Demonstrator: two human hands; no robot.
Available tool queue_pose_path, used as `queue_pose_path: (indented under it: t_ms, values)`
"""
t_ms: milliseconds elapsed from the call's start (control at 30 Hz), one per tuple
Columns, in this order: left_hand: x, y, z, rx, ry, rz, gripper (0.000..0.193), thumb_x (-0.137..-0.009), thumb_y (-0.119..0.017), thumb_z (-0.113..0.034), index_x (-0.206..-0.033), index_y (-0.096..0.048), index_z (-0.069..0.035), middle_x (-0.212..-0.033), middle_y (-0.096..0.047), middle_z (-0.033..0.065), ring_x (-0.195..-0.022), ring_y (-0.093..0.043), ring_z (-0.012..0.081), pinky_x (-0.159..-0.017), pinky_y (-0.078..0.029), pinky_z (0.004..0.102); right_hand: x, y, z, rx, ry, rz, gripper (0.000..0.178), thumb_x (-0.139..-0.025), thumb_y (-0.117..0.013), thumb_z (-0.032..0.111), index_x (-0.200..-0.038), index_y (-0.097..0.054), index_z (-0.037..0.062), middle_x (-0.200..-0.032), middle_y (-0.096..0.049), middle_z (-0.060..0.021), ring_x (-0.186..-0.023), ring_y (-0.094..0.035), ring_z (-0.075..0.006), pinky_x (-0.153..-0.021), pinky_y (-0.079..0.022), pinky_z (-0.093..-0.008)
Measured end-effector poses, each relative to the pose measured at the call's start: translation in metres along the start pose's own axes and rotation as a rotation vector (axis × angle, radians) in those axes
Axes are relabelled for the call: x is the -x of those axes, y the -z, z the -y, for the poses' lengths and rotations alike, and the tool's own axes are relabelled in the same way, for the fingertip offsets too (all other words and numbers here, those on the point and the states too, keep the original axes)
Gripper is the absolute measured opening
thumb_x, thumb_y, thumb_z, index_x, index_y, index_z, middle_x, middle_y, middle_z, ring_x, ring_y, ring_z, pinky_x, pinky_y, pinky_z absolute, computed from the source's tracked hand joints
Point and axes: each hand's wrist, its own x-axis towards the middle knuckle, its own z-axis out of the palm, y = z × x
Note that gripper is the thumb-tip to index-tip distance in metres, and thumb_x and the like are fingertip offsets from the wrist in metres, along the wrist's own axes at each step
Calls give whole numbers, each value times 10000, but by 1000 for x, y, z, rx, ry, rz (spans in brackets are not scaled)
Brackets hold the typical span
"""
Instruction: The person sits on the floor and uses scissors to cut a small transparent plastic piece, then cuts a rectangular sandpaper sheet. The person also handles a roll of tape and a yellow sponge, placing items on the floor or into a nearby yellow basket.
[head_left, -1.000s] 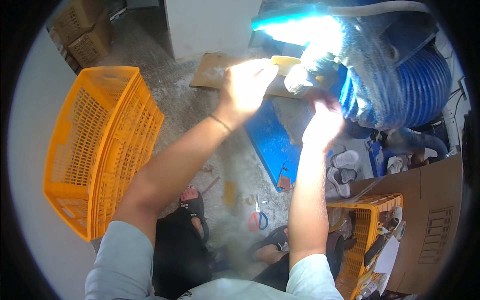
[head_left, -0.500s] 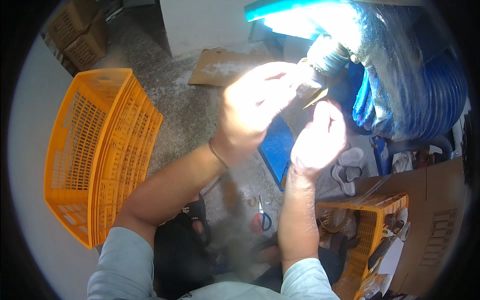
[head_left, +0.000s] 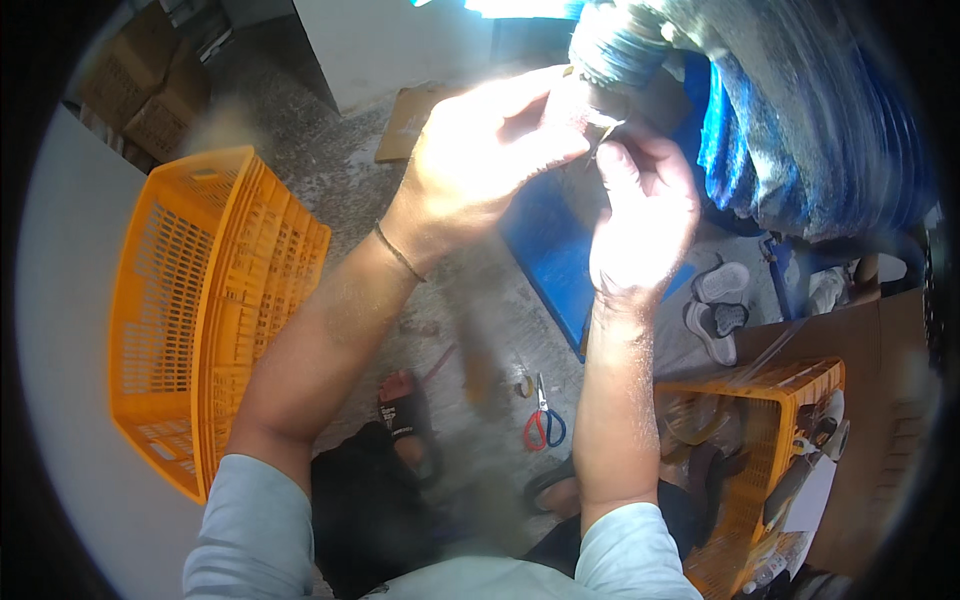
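My left hand (head_left: pixel 475 165) is raised below a thick, dusty blue hose (head_left: pixel 800 130). Its fingers curl round something by the hose's wrapped, whitish end (head_left: pixel 620 45); strong glare hides what it is. Close by on the right, my right hand (head_left: pixel 645 215) is half closed. Between its thumb and fingertips a thin, pale yellowish strip (head_left: pixel 608 130) shows, close to the left fingertips. Whether the strip is joined to the hose end, I cannot tell.
Nested orange crates (head_left: pixel 262 290) stand at the left. Scissors with red and blue handles (head_left: pixel 544 425) lie on the floor, near a blue panel (head_left: pixel 555 270) and shoes (head_left: pixel 712 320). A filled orange crate (head_left: pixel 790 395) stands at the lower right. Cardboard boxes (head_left: pixel 150 95) are stacked far left.
The view has shifted, and both hands and the hose end now sit higher in it. My hands stay close together at the hose end; less of the strip shows.
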Motion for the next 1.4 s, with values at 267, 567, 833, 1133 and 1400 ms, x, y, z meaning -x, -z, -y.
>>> queue_pose_path:
  t_ms: [267, 567, 833, 1133, 1400]
  values:
    - [-2, 6, -6, 53, 74, 9, 483, -842, -788, -72, -1287, -624, 22, -1158, -700, 129, -1020, -667, 168, -910, -551, 304, -8, 6, -3, -194, -96, 58, 326, -866, -720, -48, -1177, -624, -51, -1110, -689, -111, -952, -644, -159, -897, -516, -278]
    - [-3, 5, -8, 56, 122, 18, 501, -841, -782, -38, -1304, -604, 34, -1226, -669, 109, -1072, -628, 160, -963, -518, 305, -6, -3, 3, -90, -57, 70, 310, -867, -711, -56, -1157, -603, -69, -1058, -678, -81, -932, -629, -135, -879, -517, -284]
    - [-12, 16, -14, -41, 171, 117, 474, -847, -788, -103, -1279, -629, 9, -1162, -694, 98, -1049, -634, 161, -959, -506, 313, -20, 11, -7, 190, 106, 198, 401, -899, -756, 178, -1223, -637, -24, -1125, -704, -78, -1030, -613, -163, -992, -442, -313]
    - [-11, 19, -7, -155, 120, 107, 465, -845, -789, -133, -1263, -639, 7, -1114, -703, 98, -987, -654, 174, -925, -513, 311, -19, 10, -9, 61, -5, 206, 456, -862, -797, 190, -1233, -634, -20, -1130, -712, -73, -1006, -616, -139, -968, -455, -290]
    - [-12, 22, -11, -160, 163, 102, 475, -833, -798, -122, -1260, -641, 11, -1148, -687, 101, -1041, -637, 177, -934, -513, 311, -16, 7, 6, 380, 12, 182, 345, -897, -721, 88, -1209, -642, -37, -1081, -721, -85, -956, -626, -122, -928, -480, -270]
